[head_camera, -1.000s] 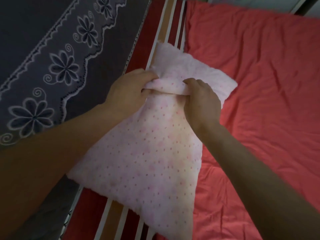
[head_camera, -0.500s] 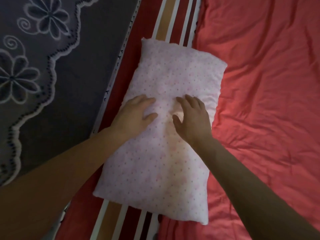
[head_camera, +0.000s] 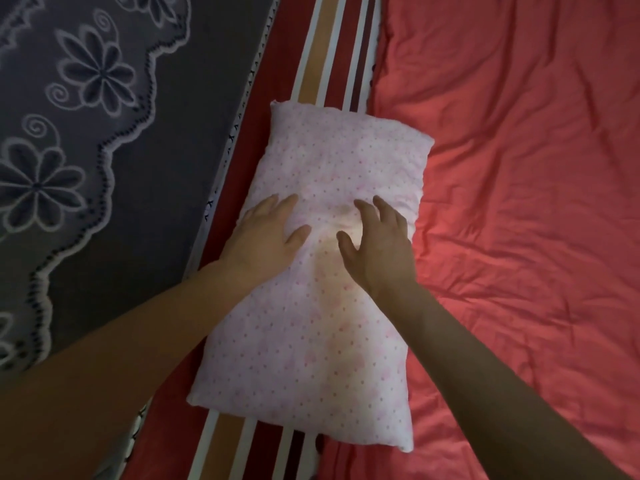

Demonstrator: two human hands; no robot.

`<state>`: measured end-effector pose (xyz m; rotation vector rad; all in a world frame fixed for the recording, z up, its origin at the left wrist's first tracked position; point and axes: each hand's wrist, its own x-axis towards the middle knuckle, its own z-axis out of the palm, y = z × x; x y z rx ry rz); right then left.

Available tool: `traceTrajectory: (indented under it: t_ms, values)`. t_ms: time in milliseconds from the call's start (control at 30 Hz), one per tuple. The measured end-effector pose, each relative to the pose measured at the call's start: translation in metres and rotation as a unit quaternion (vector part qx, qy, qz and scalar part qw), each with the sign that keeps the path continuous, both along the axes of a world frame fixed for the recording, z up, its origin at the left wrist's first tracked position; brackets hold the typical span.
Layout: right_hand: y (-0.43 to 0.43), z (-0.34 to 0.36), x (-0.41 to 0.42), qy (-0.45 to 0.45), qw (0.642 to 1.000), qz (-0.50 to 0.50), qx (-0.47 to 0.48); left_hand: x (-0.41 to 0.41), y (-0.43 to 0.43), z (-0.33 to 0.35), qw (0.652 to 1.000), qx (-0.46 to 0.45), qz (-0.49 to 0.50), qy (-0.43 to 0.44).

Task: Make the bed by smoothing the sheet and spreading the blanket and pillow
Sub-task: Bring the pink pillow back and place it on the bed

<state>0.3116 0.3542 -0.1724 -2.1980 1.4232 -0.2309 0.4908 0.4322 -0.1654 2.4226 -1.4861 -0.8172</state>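
Pillow [head_camera: 311,341], pink with small dots, is lying lengthwise away from me, its far end tilting a little to the right. It is resting on the striped sheet [head_camera: 329,46], whose red, white and tan bands are showing beyond the pillow's far end and again below its near end. I am laying my left hand [head_camera: 266,233] flat on the pillow's left half, about midway along it, with the fingers straight and close together and the thumb pointing toward the middle; it is gripping nothing. My right hand [head_camera: 379,244] is sitting over the pillow's right half at the same level, fingers spread and slightly bent, thumb reaching toward the left hand, holding nothing; I cannot tell whether its fingertips are pressing in or only brushing the cover. Between the two hands the pillow's cover is dipping into a soft crease. Right of the pillow a wrinkled coral blanket [head_camera: 519,220] is spreading out, and the pillow's right edge is lying over its border. Left of the pillow, past the sheet's edge, a dark grey cloth [head_camera: 194,98] with pale flowers is lying.
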Motion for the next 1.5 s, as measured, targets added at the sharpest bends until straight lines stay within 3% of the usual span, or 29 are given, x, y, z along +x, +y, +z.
traceTrajectory:
  t_ms: [433,600,1133,1500]
  values:
    - [0.021,-0.047,-0.015,0.047,0.974,-0.154,0.159,0.003,0.014,-0.047,0.989,0.084,0.117,0.021]
    - [0.022,-0.070,-0.011,0.024,0.961,-0.196,0.195,0.008,0.012,-0.068,0.987,0.093,0.124,0.037]
    - [0.033,-0.098,0.013,-0.036,0.981,-0.183,0.045,-0.010,0.003,-0.103,0.995,-0.083,0.062,-0.011]
    - [0.022,-0.057,0.037,-0.111,0.980,-0.161,-0.046,-0.002,-0.016,-0.053,0.973,-0.221,0.067,0.011]
